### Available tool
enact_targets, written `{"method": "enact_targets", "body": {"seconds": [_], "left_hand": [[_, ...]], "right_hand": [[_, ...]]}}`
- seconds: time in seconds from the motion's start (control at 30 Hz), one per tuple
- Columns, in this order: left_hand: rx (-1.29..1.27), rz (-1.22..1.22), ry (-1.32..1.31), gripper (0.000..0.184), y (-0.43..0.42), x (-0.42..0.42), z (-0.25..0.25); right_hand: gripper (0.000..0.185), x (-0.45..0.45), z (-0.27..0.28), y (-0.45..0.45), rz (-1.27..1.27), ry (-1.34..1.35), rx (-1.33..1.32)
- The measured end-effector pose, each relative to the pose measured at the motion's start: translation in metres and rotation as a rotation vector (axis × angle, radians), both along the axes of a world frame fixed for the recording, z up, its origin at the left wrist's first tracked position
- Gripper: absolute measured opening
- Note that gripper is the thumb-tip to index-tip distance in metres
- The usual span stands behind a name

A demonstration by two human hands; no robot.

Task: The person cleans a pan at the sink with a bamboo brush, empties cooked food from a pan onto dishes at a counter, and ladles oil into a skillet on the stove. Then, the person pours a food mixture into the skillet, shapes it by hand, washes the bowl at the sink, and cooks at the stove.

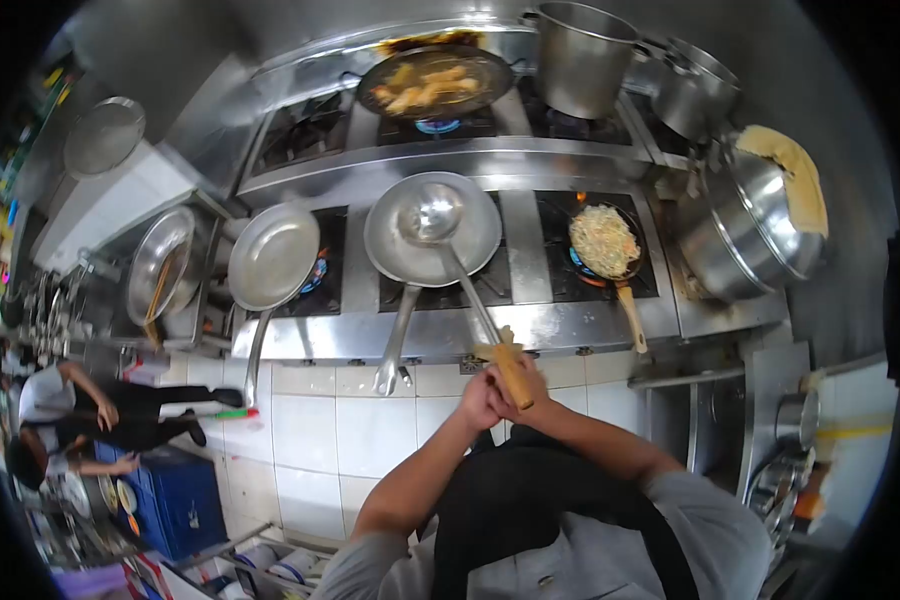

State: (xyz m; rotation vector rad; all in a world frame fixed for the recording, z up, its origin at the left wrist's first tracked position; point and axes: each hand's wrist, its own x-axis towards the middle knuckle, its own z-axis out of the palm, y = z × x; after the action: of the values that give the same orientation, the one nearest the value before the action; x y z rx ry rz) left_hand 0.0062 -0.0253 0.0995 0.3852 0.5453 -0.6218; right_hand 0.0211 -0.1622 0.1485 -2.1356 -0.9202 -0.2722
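Observation:
My left hand (481,402) and my right hand (530,382) are closed and pressed together in front of the stove. A crumpled yellowish cloth (486,352) shows at the fingers of my right hand. What my left fingers hold is hidden. Across the hands lies the wooden handle of a ladle (513,376); whether they grip it I cannot tell. The ladle's bowl rests in a wide steel frying pan (385,235) on the middle front burner. To the right, a small pan (628,300) holds a pale, shredded-looking food (604,241) over a lit flame.
Left of the middle pan, an empty frying pan (273,257) overhangs a lit burner. Behind, a wide pan (483,92) fries food pieces. Tall pots (582,65) stand back right, and a big steel pot (730,235) at right. A person (50,400) is at left beside a blue crate (175,505).

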Motion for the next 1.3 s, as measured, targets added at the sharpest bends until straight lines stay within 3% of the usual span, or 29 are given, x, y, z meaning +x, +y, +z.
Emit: {"method": "enact_targets", "body": {"seconds": [0.07, 0.1, 0.17, 0.23, 0.3, 0.33, 0.37, 0.43, 0.47, 0.5, 0.57, 0.6, 0.63, 0.67, 0.7, 0.73, 0.77, 0.83, 0.9, 0.93, 1.0, 1.1, 1.23, 1.3], "left_hand": [[0.146, -0.075, 0.078, 0.033, -0.012, 0.001, 0.046], [0.153, -0.047, 0.078, 0.033, -0.015, 0.001, 0.041], [0.236, -0.103, -0.011, 0.035, -0.018, 0.005, 0.046], [0.296, -0.059, -0.031, 0.036, -0.02, 0.011, 0.067], [0.583, -0.117, -0.167, 0.035, -0.018, 0.019, 0.079], [0.877, -0.106, -0.502, 0.031, -0.009, 0.027, 0.009], [0.881, -0.117, -0.53, 0.031, -0.008, 0.035, 0.008], [1.364, -0.091, -0.597, 0.027, 0.009, 0.056, 0.016], [1.365, -0.193, -0.533, 0.025, 0.011, 0.063, 0.047], [1.372, -0.197, -0.548, 0.025, 0.012, 0.066, 0.055], [1.712, -0.142, -1.06, 0.044, 0.012, 0.063, 0.065], [1.698, -0.09, -1.135, 0.061, 0.014, 0.065, 0.055], [1.706, -0.092, -1.142, 0.061, 0.014, 0.062, 0.055], [1.771, -0.115, -1.048, 0.064, 0.014, 0.058, 0.056], [1.834, -0.136, -0.949, 0.067, 0.014, 0.055, 0.058], [1.843, -0.146, -0.902, 0.073, 0.01, 0.045, 0.077], [1.857, -0.139, -0.898, 0.073, 0.01, 0.038, 0.073], [1.972, -0.107, -0.832, 0.07, 0.014, 0.011, 0.05], [1.989, -0.097, -0.739, 0.063, 0.02, -0.017, 0.046], [2.0, -0.071, -0.69, 0.061, 0.025, -0.034, 0.039], [1.981, -0.045, -0.575, 0.057, 0.036, -0.074, 0.026], [1.9, -0.046, -0.269, 0.052, 0.047, -0.141, 0.006], [1.806, -0.262, -0.051, 0.051, 0.076, -0.244, -0.053], [1.808, -0.421, -0.026, 0.043, 0.082, -0.282, -0.056]], "right_hand": [[0.025, 0.001, 0.007, -0.002, -0.105, 0.046, -0.281], [0.025, 0.007, 0.007, -0.005, -0.077, 0.04, -0.273], [0.032, 0.019, 0.006, -0.014, 0.041, 0.359, -0.425], [0.031, 0.028, 0.006, -0.026, 0.083, 0.33, -0.433], [0.032, 0.034, 0.009, -0.037, 0.119, 0.31, -0.456], [0.031, 0.035, 0.033, -0.043, 0.13, 0.346, -0.483], [0.031, 0.04, 0.034, -0.05, 0.107, 0.33, -0.474], [0.038, 0.041, 0.031, -0.065, -0.09, 0.422, -0.249], [0.033, 0.047, 0.028, -0.066, -0.221, 0.546, -0.048], [0.033, 0.063, 0.042, -0.062, -0.228, 0.537, -0.036], [0.032, 0.114, 0.077, -0.047, -0.247, 0.593, 0.246], [0.034, 0.14, 0.103, -0.032, -0.194, 0.719, 0.309], [0.036, 0.169, 0.129, -0.01, -0.135, 0.841, 0.372], [0.041, 0.199, 0.135, 0.017, 0.01, 0.922, 0.67], [0.05, 0.233, 0.16, 0.042, 0.082, 1.177, 0.825], [0.059, 0.257, 0.186, 0.065, 0.112, 1.313, 1.106], [0.074, 0.296, 0.194, 0.089, 0.042, 1.443, 1.18], [0.056, 0.355, 0.207, 0.125, -0.016, 1.505, 1.452], [0.037, 0.402, 0.198, 0.147, 0.231, 1.436, 1.583], [0.026, 0.421, 0.196, 0.156, 0.106, 1.502, 1.548], [0.028, 0.458, 0.176, 0.174, 0.046, 1.61, 1.461], [0.024, 0.471, 0.16, 0.177, -0.021, 1.476, 1.208], [0.017, 0.475, 0.165, 0.143, -0.123, 1.529, 1.044], [0.019, 0.476, 0.171, 0.117, -0.149, 1.573, 0.967]]}}
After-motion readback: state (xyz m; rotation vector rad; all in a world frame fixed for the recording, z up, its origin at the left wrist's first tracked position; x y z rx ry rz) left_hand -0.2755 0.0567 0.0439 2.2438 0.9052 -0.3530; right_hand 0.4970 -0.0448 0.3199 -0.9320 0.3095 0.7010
